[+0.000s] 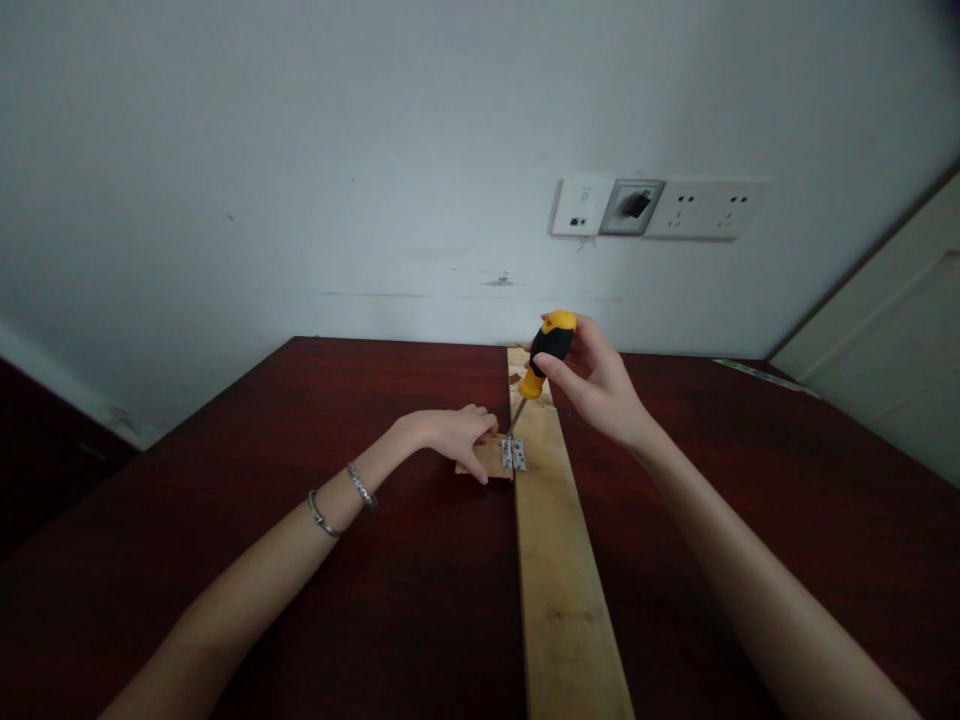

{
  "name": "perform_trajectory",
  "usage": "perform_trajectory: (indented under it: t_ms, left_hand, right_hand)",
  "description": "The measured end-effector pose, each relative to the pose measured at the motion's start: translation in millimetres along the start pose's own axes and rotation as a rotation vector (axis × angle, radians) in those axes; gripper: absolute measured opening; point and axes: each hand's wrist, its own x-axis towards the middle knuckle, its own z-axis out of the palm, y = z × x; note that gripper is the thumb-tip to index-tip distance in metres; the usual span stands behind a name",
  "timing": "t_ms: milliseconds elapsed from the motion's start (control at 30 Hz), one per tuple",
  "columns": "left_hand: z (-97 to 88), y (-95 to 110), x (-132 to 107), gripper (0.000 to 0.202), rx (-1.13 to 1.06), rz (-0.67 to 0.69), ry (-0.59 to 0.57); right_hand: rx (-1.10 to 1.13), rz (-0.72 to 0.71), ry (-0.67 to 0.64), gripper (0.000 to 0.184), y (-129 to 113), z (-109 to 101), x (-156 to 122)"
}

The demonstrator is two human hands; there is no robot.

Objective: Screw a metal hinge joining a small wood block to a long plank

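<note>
My right hand [592, 380] grips a screwdriver [550, 350] with a yellow and black handle, its thin metal shaft slanting down to a steel hinge [513, 454]. The tip meets the hinge leaf near its top. The hinge lies across the joint between a long pine plank [559, 560] and a small wooden block [486, 460]. My left hand [454, 437] rests over the block and holds it against the plank, its fingers hiding part of the block.
The plank lies on a dark red wooden table [375, 385] and runs to the wall [300, 200]. A white panel of wall sockets [660, 208] sits above the table. A pale door or cabinet [885, 320] stands at the right, and a thin strip [765, 375] lies on the table's far right.
</note>
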Motion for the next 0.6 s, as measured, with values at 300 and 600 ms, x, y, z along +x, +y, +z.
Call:
perform_trajectory:
  t_ms: [300,600]
  left_hand:
    - [1.0,-0.1,0.1,0.069,0.005,0.005,0.015]
    - [3.2,-3.1,2.0,0.069,0.008,0.009,0.013]
  right_hand:
    - [-0.002,-0.016,0.002,0.035,0.8,-0.7,0.3]
    - [-0.023,-0.035,0.045,0.036,4.3,-2.2,1.4]
